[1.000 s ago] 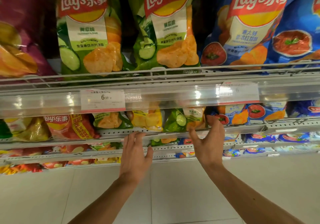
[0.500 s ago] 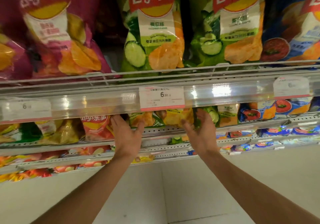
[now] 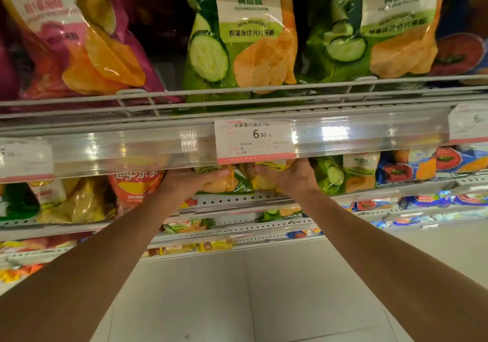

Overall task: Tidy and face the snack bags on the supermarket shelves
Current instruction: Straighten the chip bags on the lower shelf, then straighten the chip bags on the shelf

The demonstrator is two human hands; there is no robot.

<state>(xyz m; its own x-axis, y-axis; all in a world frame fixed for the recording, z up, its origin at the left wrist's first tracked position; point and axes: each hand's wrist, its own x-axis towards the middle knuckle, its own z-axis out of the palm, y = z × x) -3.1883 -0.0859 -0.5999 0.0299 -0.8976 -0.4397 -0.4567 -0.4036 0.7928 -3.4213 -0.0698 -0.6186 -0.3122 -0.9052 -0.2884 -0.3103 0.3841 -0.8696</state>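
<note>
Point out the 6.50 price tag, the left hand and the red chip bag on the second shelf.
6.50 price tag (image 3: 254, 141): head view, on its white face by the printed price.
left hand (image 3: 184, 182): head view, on the back of the hand.
red chip bag (image 3: 136, 184): head view, on its front below the logo.

"CUCUMBER FLAVOR", "REAL POTATOES" on green bag (image 3: 237, 38) up top; price tag (image 3: 254, 141) on shelf rail: "6.50", "70g".

The chip bags (image 3: 245, 40) are glossy plastic film, crinkled and catching the light. Along the shelf's front edge runs a shiny clear plastic strip (image 3: 118, 149) holding a matt paper price tag (image 3: 254, 141). The wire rail (image 3: 237, 91) and perforated shelf (image 3: 232, 201) look like painted metal; the floor (image 3: 250, 302) is smooth tile.
</note>
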